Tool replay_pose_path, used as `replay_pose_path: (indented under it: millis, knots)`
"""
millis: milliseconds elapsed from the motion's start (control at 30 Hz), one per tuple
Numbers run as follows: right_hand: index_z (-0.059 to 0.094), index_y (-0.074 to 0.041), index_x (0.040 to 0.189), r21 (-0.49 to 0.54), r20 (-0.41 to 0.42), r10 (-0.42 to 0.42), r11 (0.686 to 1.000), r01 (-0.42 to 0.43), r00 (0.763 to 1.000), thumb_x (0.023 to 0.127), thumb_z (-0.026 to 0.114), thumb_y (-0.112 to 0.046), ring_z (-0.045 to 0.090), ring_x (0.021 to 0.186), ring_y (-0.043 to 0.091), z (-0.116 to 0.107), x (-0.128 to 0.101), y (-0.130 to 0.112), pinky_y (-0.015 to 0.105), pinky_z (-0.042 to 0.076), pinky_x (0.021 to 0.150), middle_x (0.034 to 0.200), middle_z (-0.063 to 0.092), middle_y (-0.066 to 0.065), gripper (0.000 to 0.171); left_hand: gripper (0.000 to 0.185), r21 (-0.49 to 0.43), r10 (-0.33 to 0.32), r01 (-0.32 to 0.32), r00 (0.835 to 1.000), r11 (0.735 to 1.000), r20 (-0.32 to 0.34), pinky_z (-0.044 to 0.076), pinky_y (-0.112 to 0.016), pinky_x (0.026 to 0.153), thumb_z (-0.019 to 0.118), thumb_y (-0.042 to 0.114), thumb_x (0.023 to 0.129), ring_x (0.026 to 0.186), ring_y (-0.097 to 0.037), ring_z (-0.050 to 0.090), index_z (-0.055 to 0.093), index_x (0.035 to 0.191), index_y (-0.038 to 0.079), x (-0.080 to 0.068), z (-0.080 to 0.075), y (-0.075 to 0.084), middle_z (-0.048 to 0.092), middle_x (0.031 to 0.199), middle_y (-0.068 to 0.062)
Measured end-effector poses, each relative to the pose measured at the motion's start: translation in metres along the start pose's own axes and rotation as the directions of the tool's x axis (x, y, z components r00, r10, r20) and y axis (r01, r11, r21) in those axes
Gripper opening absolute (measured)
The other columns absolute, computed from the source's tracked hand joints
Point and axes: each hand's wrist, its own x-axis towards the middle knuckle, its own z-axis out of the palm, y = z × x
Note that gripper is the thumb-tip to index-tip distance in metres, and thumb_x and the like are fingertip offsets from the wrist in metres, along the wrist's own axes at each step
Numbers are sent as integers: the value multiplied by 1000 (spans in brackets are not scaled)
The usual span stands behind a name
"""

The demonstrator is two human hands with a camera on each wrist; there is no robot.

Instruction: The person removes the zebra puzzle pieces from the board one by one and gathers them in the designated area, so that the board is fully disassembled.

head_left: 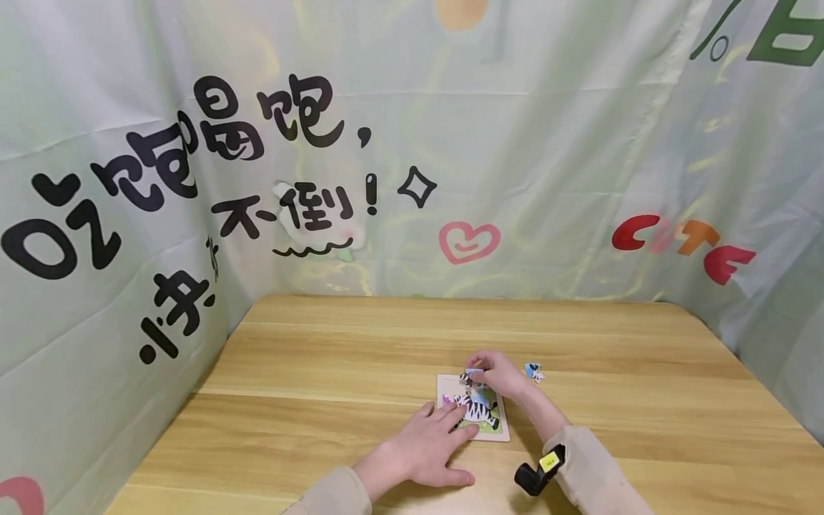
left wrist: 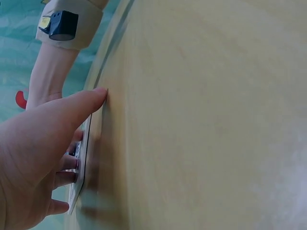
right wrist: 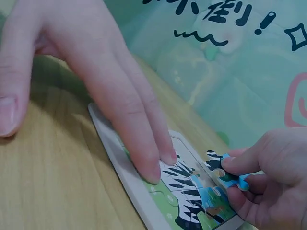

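A zebra jigsaw puzzle board with a pale frame lies on the table, partly filled with pieces. My left hand rests on its lower left part, straight fingertips pressing the zebra pieces and the thumb out on the wood. Between thumb and fingers, my right hand pinches a blue puzzle piece with black and white stripes. It is held over the upper part of the board, where bare tray shows. Another loose puzzle piece lies on the table right of the board.
The wooden table reaches back to a printed cloth that hangs behind it and along both sides. A black wrist camera sits on the right sleeve.
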Motion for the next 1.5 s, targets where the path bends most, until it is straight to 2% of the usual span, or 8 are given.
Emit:
replay_pose_path:
  millis: [167, 333, 633, 800, 1100, 1300, 1500]
  knots:
    - [61, 1, 98, 16, 3, -32, 999, 32, 999, 85, 58, 1, 52, 67, 17, -4, -1, 3, 29, 45, 59, 77, 59, 5, 13, 73, 7, 1, -1, 1000, 1000, -5, 27, -45, 106, 34, 71, 85, 135, -22, 29, 37, 143, 26, 0, 1, 1, 30, 149, -6]
    - [60, 2, 104, 76, -54, 9, 997, -5, 999, 88, 59, -2, 53, 70, 17, -12, -7, 6, 29, 46, 60, 84, 61, 7, 17, 74, 9, 2, -1, 1000, 1000, -17, 27, -45, 106, 33, 72, 85, 135, -22, 28, 36, 143, 26, 0, 3, 1, 30, 149, -6]
    - [57, 6, 104, 151, -118, 47, 988, -29, 992, 88, 60, -5, 49, 68, 17, -48, -28, 20, 29, 44, 57, 81, 57, 6, 20, 74, -3, 5, -5, 1000, 1000, -20, 25, -45, 107, 30, 71, 85, 136, -23, 26, 33, 144, 26, 0, 6, 2, 26, 150, -7]
    - [57, 9, 103, 117, -156, 81, 991, -64, 984, 87, 61, -6, 50, 66, 15, -70, -38, 36, 27, 45, 55, 80, 58, 4, 23, 74, 6, 12, -11, 999, 1000, -32, 26, -45, 107, 29, 71, 86, 136, -23, 26, 33, 144, 26, -2, 7, 3, 27, 150, -7]
    - [58, 11, 105, 14, -239, 95, 995, -95, 966, 86, 65, -13, 54, 69, 14, -104, -54, 63, 28, 49, 55, 79, 60, 4, 32, 73, 15, 16, -15, 999, 1000, -52, 27, -44, 106, 30, 70, 87, 135, -23, 28, 34, 144, 24, -3, 8, 3, 28, 149, -8]
    - [60, 10, 103, -51, -257, 101, 992, -118, 961, 86, 66, -16, 55, 68, 15, -114, -59, 75, 27, 46, 55, 79, 63, 4, 32, 73, 16, 12, -11, 999, 1000, -45, 27, -43, 106, 29, 70, 87, 136, -22, 27, 33, 144, 25, -3, 9, 3, 28, 150, -7]
    - [63, 8, 100, -147, -276, 87, 980, -132, 957, 86, 66, -18, 53, 70, 16, -117, -59, 77, 27, 44, 55, 82, 63, 7, 30, 72, 9, 9, -9, 999, 1000, -45, 27, -43, 106, 29, 69, 87, 136, -22, 26, 33, 144, 25, -3, 9, 3, 27, 150, -7]
